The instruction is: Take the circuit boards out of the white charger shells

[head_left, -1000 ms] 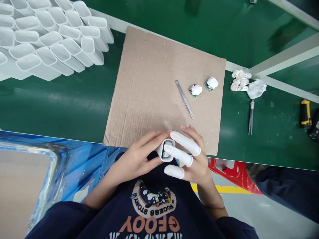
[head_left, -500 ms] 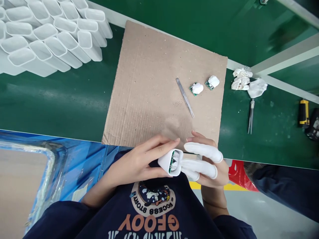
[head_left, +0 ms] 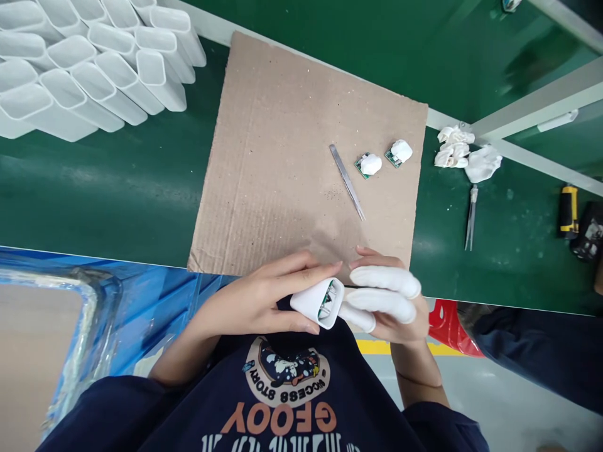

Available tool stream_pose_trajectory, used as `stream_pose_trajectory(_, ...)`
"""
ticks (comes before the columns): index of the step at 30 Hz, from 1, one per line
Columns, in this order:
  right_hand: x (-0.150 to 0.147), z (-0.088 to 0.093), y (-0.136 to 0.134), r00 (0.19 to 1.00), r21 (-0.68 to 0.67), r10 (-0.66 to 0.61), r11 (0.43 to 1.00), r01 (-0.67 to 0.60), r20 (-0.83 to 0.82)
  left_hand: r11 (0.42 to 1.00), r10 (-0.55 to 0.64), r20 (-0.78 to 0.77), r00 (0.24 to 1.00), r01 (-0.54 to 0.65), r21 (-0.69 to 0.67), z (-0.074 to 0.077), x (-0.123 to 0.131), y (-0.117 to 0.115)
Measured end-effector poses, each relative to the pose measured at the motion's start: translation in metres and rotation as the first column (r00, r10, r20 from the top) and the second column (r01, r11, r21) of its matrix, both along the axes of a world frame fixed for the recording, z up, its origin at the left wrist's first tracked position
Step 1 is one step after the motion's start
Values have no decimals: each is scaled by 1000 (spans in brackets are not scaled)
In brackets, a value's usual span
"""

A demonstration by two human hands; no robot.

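The left hand gripped the white shell near the 6 o'clock edge of the cardboard. The shell lay long from 9 to 3 o'clock, open end at 3, facing the right hand. Its capped fingers stretched out loose, maybe just touching that opening.

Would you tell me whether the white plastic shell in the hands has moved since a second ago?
Yes. The shell in the left hand has come slightly toward the body, off the near edge of the cardboard.
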State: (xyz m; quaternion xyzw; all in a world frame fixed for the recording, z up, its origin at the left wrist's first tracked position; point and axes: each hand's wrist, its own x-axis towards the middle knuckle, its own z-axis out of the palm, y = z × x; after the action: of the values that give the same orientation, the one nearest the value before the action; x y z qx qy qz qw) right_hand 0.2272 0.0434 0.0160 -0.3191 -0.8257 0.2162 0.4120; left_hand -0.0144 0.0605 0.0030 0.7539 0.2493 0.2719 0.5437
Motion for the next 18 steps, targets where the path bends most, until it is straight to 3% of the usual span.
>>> stream_pose_trajectory(3,2,2,2,998,5,-57,998,57,-4,1000,10,-21,1000,-10,25,3,-3,3)
stream_pose_trajectory(10,4,0,6,995,22,103,994,-104,16,998,2,-5,1000,-1,57,5,-3,6)
stream_pose_trajectory(18,12,-4,3,974,-113,134,987,-114,185,996,-2,-20,1000,4,91,2,-3,8)
